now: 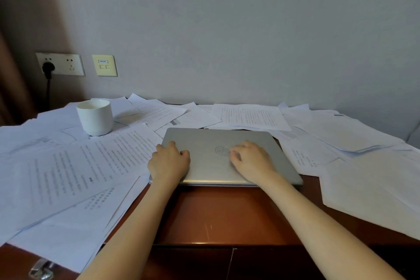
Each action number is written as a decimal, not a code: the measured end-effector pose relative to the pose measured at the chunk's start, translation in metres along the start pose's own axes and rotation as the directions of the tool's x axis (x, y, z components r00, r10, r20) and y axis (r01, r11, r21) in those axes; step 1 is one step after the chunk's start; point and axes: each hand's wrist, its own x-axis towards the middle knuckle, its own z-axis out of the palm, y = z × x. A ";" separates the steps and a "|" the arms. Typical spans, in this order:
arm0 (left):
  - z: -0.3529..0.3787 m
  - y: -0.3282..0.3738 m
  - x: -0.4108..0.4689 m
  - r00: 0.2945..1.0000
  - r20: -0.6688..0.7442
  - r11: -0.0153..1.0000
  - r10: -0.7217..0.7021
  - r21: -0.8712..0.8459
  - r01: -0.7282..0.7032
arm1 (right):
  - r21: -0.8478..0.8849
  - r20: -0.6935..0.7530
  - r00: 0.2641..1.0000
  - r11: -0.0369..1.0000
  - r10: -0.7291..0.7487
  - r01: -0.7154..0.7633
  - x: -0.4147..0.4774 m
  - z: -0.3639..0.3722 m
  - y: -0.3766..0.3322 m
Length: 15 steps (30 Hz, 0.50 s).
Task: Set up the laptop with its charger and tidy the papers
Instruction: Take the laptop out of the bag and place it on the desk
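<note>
A closed silver laptop point(209, 141) lies flat in the middle of the brown desk point(222, 213). My left hand point(169, 161) rests on the lid's left part with its fingers curled under, holding nothing. My right hand point(252, 158) lies on the lid beside the round logo, fingers loosely bent and touching the surface. Printed papers point(75, 166) are scattered over the desk to the left, behind and to the right point(354, 134) of the laptop. A black plug point(48, 67) sits in the wall socket at the far left, its cable dropping behind the desk.
A white cup point(95, 117) stands on papers at the back left. A double wall socket point(60, 64) and a data outlet plate point(105, 65) are on the wall above it. A metal latch point(42, 268) shows at the desk's front left corner.
</note>
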 end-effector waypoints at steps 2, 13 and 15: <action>-0.001 -0.001 0.000 1.000 0.013 1.000 0.004 -0.023 -0.003 | 0.065 0.017 0.991 0.989 -0.131 0.130 -0.018 0.000 -0.013; -0.009 -0.014 -0.008 0.996 0.084 0.999 -0.016 -0.049 0.020 | -0.214 0.000 0.856 0.837 -0.516 0.504 -0.040 0.007 -0.011; -0.010 -0.023 -0.013 0.998 0.054 0.988 -0.021 -0.150 0.029 | -0.275 -0.108 0.812 0.802 -0.573 0.530 -0.039 0.013 -0.007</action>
